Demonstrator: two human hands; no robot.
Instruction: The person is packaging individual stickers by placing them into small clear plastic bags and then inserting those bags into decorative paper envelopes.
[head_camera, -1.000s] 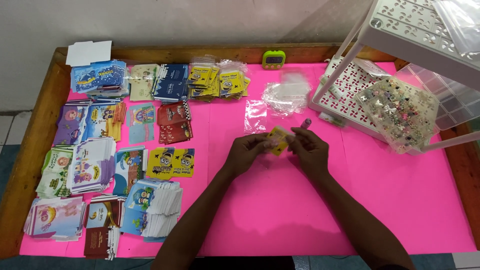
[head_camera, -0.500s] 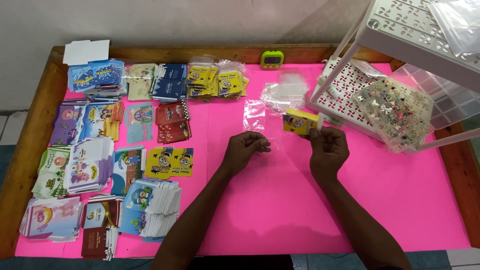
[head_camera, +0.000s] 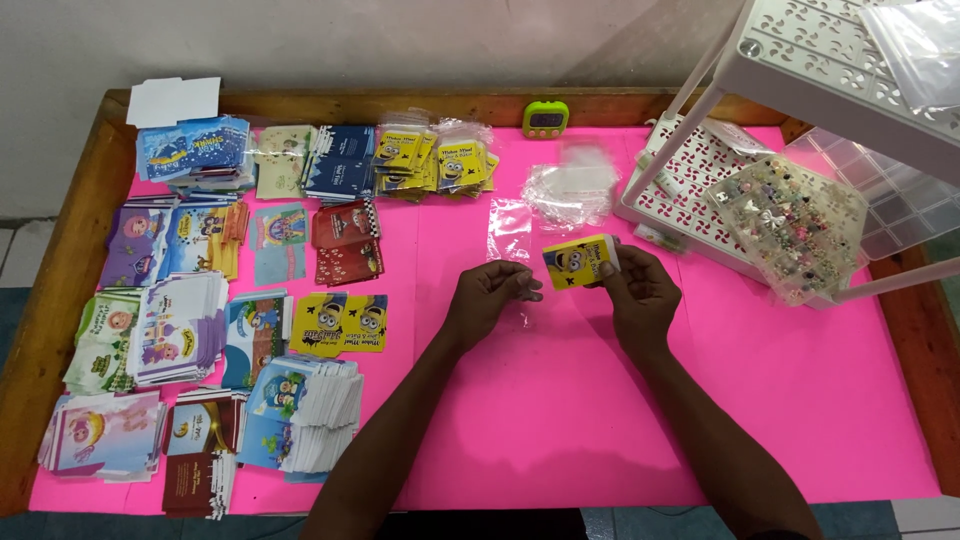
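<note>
Nearest the camera, the two forearms rise from the bottom edge of the frame and meet just above the middle of the pink table (head_camera: 560, 440). The left hand (head_camera: 487, 300) is curled closed with its fingertips pinched on the edge of a thin clear sleeve (head_camera: 524, 300) (so faint against the pink that its outline can hardly be made out). The right hand (head_camera: 636, 292) grips a small yellow card pack (head_camera: 580, 262) by its right end, thumb and fingers closed around it. The pack sits at the centre of the frame, a little above both hands; its long axis runs nearly left to right, tilted slightly up on the right, and its free left end points toward the left hand, which lies just beside and below it, close but not touching. The right hand is plainly the nearer one, being the holder. Just beyond, toward the top centre, a loose clear bag (head_camera: 510, 230) lies flat, and a crumpled pile of clear bags (head_camera: 572, 190) sits behind it. Stacks of printed cards (head_camera: 190, 330) fill the left half of the frame. At the upper right stands a white rack (head_camera: 690, 170) with a tray of small beads (head_camera: 790, 225), and a green timer (head_camera: 545, 118) rests at the far edge.
</note>
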